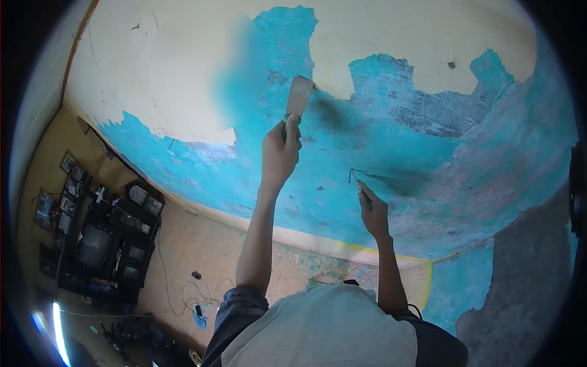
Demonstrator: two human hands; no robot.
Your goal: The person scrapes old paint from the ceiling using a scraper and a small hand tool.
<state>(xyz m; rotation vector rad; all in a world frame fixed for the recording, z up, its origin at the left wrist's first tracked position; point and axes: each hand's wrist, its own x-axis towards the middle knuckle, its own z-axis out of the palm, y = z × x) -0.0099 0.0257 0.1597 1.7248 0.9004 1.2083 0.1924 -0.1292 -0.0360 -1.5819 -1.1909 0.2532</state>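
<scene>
My left hand point(280, 150) clamps a scraper point(299, 96) against the ceiling point(391, 140) (peeling blue); right hand point(373, 211) pinches a hook point(353, 175).

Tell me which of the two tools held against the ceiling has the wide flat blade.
The scraper in the left hand: its blade is broad and pale. The tool in the right hand is thin and pointed.
</scene>
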